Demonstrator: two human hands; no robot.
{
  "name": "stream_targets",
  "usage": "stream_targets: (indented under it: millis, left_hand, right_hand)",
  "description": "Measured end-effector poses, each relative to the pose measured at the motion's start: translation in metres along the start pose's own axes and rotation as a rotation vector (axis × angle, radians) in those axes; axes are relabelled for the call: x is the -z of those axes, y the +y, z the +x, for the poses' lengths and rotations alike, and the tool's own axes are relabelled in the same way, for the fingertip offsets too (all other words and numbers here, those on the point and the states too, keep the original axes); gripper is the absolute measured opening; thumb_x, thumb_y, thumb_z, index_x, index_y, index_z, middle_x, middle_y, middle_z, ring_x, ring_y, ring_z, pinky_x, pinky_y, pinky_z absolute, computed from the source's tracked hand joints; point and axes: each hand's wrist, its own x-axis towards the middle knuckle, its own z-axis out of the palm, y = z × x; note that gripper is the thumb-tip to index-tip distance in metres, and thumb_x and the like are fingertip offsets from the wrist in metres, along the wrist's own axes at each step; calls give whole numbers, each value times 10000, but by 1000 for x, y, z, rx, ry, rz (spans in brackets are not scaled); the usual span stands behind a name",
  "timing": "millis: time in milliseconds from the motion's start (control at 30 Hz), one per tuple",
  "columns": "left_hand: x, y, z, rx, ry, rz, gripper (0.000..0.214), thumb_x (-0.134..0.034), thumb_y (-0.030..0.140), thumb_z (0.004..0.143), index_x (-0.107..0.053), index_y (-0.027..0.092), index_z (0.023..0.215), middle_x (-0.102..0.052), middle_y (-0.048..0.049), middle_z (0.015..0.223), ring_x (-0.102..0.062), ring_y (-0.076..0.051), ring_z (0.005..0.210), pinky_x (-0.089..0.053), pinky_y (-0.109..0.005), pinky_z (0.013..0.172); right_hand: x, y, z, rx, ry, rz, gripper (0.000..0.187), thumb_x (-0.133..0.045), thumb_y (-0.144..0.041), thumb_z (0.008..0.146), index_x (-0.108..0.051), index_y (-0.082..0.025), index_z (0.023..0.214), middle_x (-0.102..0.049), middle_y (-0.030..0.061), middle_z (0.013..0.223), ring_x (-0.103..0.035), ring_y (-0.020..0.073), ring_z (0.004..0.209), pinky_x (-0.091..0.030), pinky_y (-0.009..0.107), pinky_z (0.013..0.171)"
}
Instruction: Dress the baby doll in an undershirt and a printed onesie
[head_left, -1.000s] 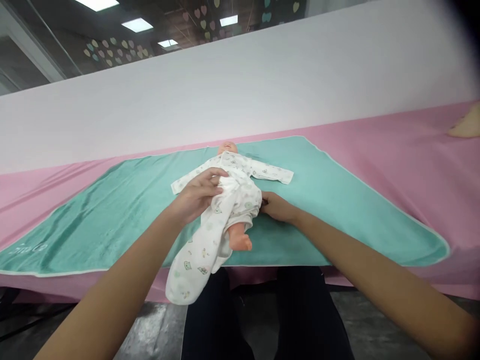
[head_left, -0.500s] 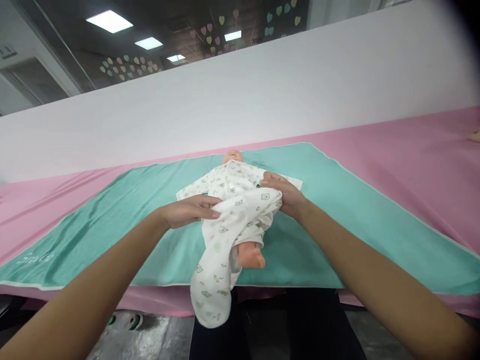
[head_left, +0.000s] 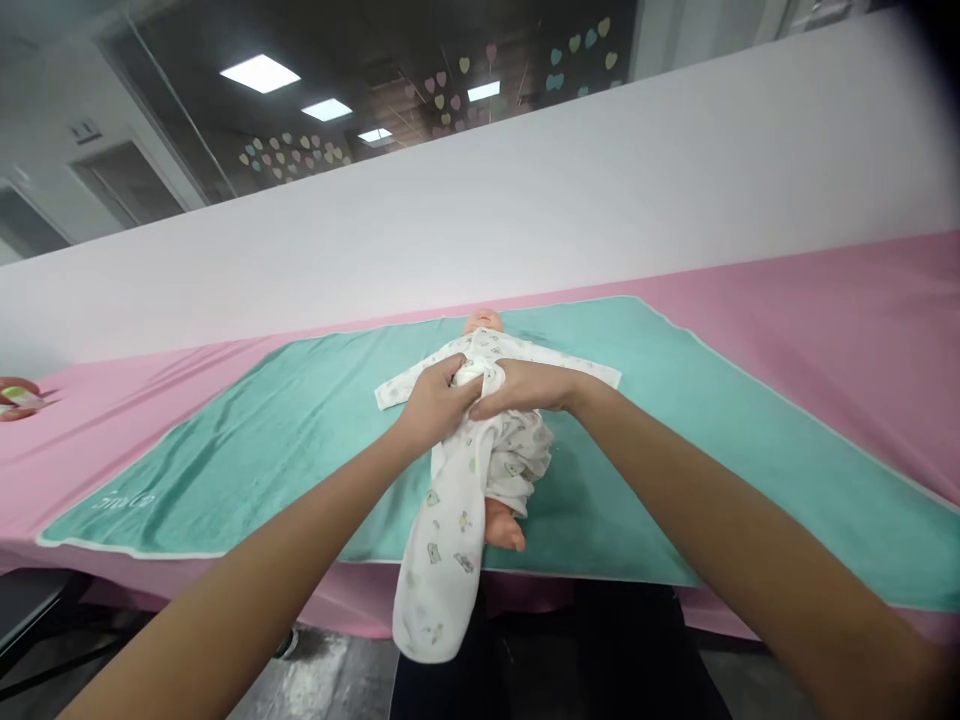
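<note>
A baby doll (head_left: 484,320) lies on its back on a teal blanket (head_left: 300,450), its head toward the wall. It wears a white printed baby outfit (head_left: 442,560) with both sleeves spread out. One empty leg of the outfit hangs down over the table's front edge. From the other leg opening a bare doll foot (head_left: 504,525) sticks out. My left hand (head_left: 442,400) and my right hand (head_left: 525,387) are close together over the doll's middle, both closed on the outfit's bunched fabric. The fingertips are partly hidden in the folds.
The blanket lies on a pink table cover (head_left: 825,320), in front of a white wall (head_left: 525,220) with a window above. Part of an orange and green object (head_left: 19,397) shows at the far left. A dark chair (head_left: 37,610) stands at the lower left.
My hands have come together at the doll's middle, gathering the fabric that was held spread out between them. The view has shifted slightly left.
</note>
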Motion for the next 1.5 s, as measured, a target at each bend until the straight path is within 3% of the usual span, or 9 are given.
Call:
stream_targets:
  millis: [100, 333, 533, 667, 767, 967, 1133, 1333, 1500]
  left_hand:
    - [5, -1, 10, 62, -46, -48, 268, -571, 405, 746, -462, 176, 660, -428, 48, 613, -385, -89, 564, -297, -201, 498]
    - [22, -4, -1, 282, -744, -97, 350, -729, 373, 640, -668, 217, 948, -667, -58, 994, -589, -258, 964, -466, -310, 760]
    - [6, -15, -11, 371, -247, -591, 442, -629, 499, 743, -629, 161, 1029, -695, -90, 899, -645, -228, 785, -496, -338, 710]
    - [-2, -22, -5, 368, -7, -452, 432, -645, 545, 705, -640, 140, 857, -657, -32, 654, -601, -190, 617, -454, -282, 579]
    - [-3, -22, 0, 383, 105, -409, 437, -662, 553, 683, -630, 129, 784, -649, -38, 636, -588, -189, 620, -437, -274, 577]
    - [3, -34, -13, 384, -87, -788, 468, -628, 472, 765, -606, 120, 1072, -696, -99, 843, -635, -195, 727, -485, -286, 660]
    - [20, -37, -28, 377, -416, -692, 486, -781, 298, 630, -617, 118, 1051, -694, -87, 863, -641, -197, 741, -483, -264, 647]
    - [4, -34, -19, 264, -78, -748, 415, -686, 426, 722, -597, 149, 1018, -681, -82, 935, -644, -207, 788, -492, -285, 674]
    - [9, -44, -19, 344, -214, -686, 426, -634, 488, 750, -623, 142, 999, -691, -107, 936, -649, -230, 810, -494, -282, 641]
  right_hand:
    - [-8, 20, 9, 67, 155, 313, 343, -692, -228, 651, -640, -173, 985, -679, 30, 890, -625, 200, 849, -487, 306, 756]
    - [-20, 52, 3, 110, 375, 625, 272, -726, -327, 674, -635, -187, 890, -684, 29, 826, -630, 171, 748, -500, 294, 734]
    - [-26, 38, 0, 109, 267, 552, 330, -763, -349, 630, -639, -178, 884, -669, 27, 778, -611, 173, 726, -491, 310, 735]
    - [-35, 34, -3, 27, 5, 268, 204, -757, -300, 637, -624, -158, 698, -562, -24, 543, -485, 112, 513, -418, 256, 538]
    - [-40, 35, -2, 18, 74, 295, 175, -742, -280, 645, -625, -155, 683, -568, -18, 552, -491, 117, 527, -409, 254, 537]
    - [-40, 41, 6, 24, 344, 753, 156, -662, -228, 658, -651, -146, 790, -659, 29, 705, -608, 176, 671, -491, 307, 689]
    - [-42, 41, 9, 90, 398, 800, 219, -657, -293, 695, -655, -170, 876, -690, 40, 782, -639, 203, 737, -510, 333, 722]
    - [-50, 26, -2, -52, 82, 442, 422, -800, -330, 606, -660, -184, 976, -690, 63, 951, -637, 217, 901, -505, 321, 788]
    - [-49, 27, -2, 28, 183, 514, 412, -762, -379, 654, -664, -180, 1002, -693, 63, 904, -634, 245, 908, -503, 374, 815]
